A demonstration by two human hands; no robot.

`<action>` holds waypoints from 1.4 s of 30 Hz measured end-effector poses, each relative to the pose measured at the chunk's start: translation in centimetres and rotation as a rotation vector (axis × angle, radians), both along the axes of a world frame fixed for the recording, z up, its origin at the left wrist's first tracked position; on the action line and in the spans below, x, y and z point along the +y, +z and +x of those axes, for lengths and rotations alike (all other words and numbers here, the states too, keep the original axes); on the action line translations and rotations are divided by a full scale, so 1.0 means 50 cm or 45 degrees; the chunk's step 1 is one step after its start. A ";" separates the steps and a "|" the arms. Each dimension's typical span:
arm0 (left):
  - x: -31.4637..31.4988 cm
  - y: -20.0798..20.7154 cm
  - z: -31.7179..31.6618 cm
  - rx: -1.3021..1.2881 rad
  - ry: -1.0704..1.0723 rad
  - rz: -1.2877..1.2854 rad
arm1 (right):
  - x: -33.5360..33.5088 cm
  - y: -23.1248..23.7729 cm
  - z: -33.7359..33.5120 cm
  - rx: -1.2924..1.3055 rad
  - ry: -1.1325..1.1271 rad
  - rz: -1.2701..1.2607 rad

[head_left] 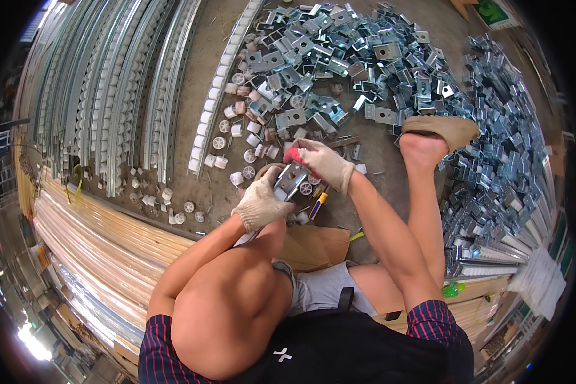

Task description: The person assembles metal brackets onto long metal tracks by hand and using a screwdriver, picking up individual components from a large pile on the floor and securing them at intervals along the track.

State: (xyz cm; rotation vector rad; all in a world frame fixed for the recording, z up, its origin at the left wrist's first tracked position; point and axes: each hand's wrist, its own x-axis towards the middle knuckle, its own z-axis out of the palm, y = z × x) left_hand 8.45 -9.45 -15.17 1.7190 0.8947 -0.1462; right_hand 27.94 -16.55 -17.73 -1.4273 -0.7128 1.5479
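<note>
Both my hands wear off-white knitted gloves and meet in front of my bent left knee. My left hand (262,201) is closed around the near side of a shiny metal bracket (292,179) with a hole in its face. At the bracket's far end, my right hand (326,165) grips with bent fingers; the glove's fingertips are red. A pale metal strip (244,239) shows beneath my left wrist; I cannot tell whether it joins the bracket. Beside the bracket lie a yellow and blue handled tool (319,205) and a white spoked roller wheel (306,188).
Loose brackets form a big heap (365,54) ahead and another pile (493,147) at the right. Long metal rails (125,83) lie at the left, with a white roller track (214,96) nearer. Scattered white rollers (219,143) and wrapped pale tubes (109,237) lie around me.
</note>
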 end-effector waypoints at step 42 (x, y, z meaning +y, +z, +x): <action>-0.013 0.140 -0.621 0.037 1.983 0.017 | 0.011 0.025 -0.057 -0.132 0.093 0.127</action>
